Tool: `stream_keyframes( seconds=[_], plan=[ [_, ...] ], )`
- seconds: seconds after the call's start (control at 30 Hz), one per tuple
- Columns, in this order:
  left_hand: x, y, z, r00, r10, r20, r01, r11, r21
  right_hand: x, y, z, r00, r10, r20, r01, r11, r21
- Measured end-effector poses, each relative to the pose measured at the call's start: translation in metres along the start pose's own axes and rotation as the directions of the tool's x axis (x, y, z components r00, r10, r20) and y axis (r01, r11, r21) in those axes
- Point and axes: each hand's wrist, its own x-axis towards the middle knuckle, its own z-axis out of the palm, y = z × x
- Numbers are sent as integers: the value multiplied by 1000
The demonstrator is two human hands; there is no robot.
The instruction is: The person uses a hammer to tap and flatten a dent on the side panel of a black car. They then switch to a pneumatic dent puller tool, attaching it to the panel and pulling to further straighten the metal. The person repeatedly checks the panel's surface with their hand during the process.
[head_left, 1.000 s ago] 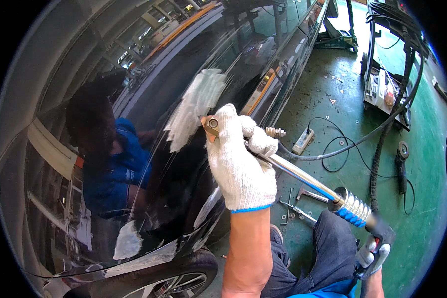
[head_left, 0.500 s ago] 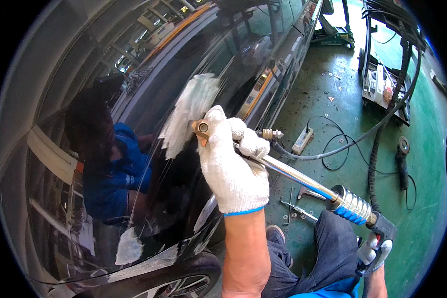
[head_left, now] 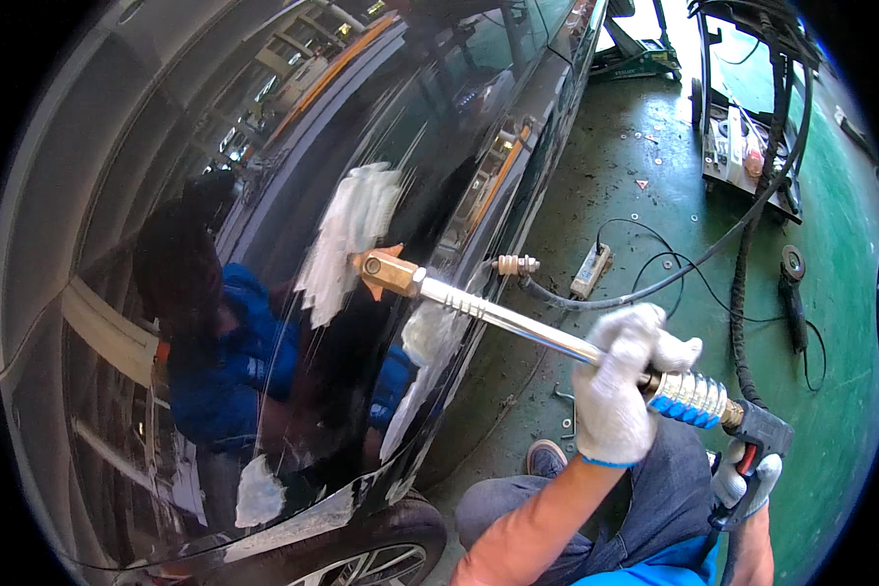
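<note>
A slide hammer dent puller [head_left: 518, 320] with a chrome shaft reaches across from the lower right. Its brass tip [head_left: 386, 273] touches a bare, sanded patch [head_left: 356, 225] on the dark car panel [head_left: 332, 381]. My left hand [head_left: 620, 391], in a white knit glove, is curled loosely over the shaft, just before the ribbed sliding weight [head_left: 690, 398]. My right hand [head_left: 747, 481], also gloved, is wrapped round the black pistol grip [head_left: 760, 430] with a red trigger. A brass cable fitting [head_left: 516, 265] sits beside the panel's edge.
A thick cable [head_left: 645, 298] runs from the fitting to a wheeled cart [head_left: 752, 156]. On the green floor lie a power strip [head_left: 591, 271], an angle grinder [head_left: 793, 298], and scattered washers. A floor jack [head_left: 640, 59] stands at the back; the car wheel [head_left: 371, 562] is at the bottom.
My left hand has let go near the brass tip and moved down the shaft to the right, close to the sliding weight. My right hand keeps its hold on the grip.
</note>
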Motion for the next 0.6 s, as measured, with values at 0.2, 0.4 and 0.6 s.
stream_keyframes(
  seconds=[0.2, 0.4, 0.6],
  plan=[
    [-6, -9, 6, 989, 83, -125, -54, 974, 221, -2, -2, 9, 1000, 25, 15, -24, 999, -30],
    [28, 71, 3, 924, 280, -262, -263, 960, 99, 11, 0, 19, 999, 20, -25, -19, 1000, 21],
    [71, 143, -25, 909, 265, 321, -87, 875, -476, -14, -3, 10, 988, -152, -40, 143, 975, -169]
  ],
)
